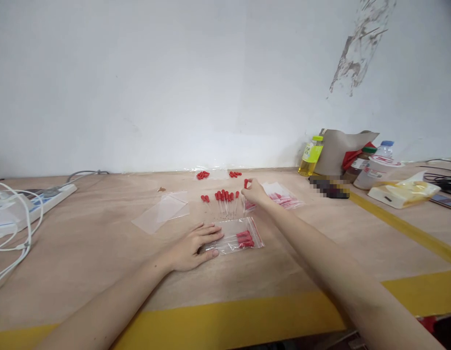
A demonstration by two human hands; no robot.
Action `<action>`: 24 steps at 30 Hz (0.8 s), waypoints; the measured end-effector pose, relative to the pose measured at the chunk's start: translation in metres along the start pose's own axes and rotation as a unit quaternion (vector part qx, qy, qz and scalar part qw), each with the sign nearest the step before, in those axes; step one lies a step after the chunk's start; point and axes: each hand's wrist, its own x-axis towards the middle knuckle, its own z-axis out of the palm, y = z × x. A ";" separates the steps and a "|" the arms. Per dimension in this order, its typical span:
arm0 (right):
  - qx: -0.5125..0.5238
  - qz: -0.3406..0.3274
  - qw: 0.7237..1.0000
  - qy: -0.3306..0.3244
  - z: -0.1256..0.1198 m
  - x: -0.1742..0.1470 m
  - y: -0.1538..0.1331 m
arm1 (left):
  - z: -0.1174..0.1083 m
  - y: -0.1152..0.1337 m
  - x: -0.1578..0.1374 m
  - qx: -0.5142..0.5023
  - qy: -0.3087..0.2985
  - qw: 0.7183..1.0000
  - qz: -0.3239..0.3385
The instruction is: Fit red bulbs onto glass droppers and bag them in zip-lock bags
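Flat on the table, my left hand (196, 244) rests its spread fingers on the left end of a clear zip bag (231, 228). Inside that bag lie several droppers with red bulbs (245, 239), bulbs toward the zip end at right. My right hand (255, 193) is closed in a pinch on the red bulb of a dropper (246, 183), whose clear stem hangs down. Just left of it, several loose droppers (225, 196) lie in a row, bulbs away from me. Two more droppers (205, 199) lie apart at the left.
Empty clear bags (167, 209) lie left; filled bags (286, 197) lie partly behind my right wrist. Red bulbs (202, 175) sit near the wall. A power strip (52, 199) with white cables stands far left. At right are a yellow-capped bottle (311, 156), jars and a dark phone-like object (329, 187).
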 end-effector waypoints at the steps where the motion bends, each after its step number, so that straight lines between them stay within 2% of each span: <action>1: 0.014 -0.002 1.000 0.007 -0.008 -0.008 0.006 | 0.000 0.000 0.000 -0.003 0.001 1.000 0.000; 3: 0.083 -0.009 0.996 0.027 -0.022 -0.027 0.021 | 0.000 0.000 0.000 -0.008 0.004 1.000 -0.002; 6: 0.212 -0.020 0.975 0.071 -0.033 -0.054 0.045 | 0.001 0.000 0.000 -0.010 0.008 1.000 -0.001; 11: 0.343 0.008 0.934 0.094 -0.025 -0.076 0.065 | 0.001 -0.001 0.001 0.002 0.007 1.000 -0.003; 18: 0.523 0.130 0.842 -0.001 -0.018 -0.091 0.048 | 0.000 0.001 -0.001 0.005 0.014 1.000 -0.012; 20: 0.537 0.149 0.830 -0.027 -0.022 -0.094 0.045 | 0.000 0.001 -0.002 0.006 0.019 1.000 -0.023; 24: 0.518 0.175 0.831 -0.100 -0.030 -0.096 0.047 | 0.000 0.001 -0.002 0.009 0.023 0.999 -0.021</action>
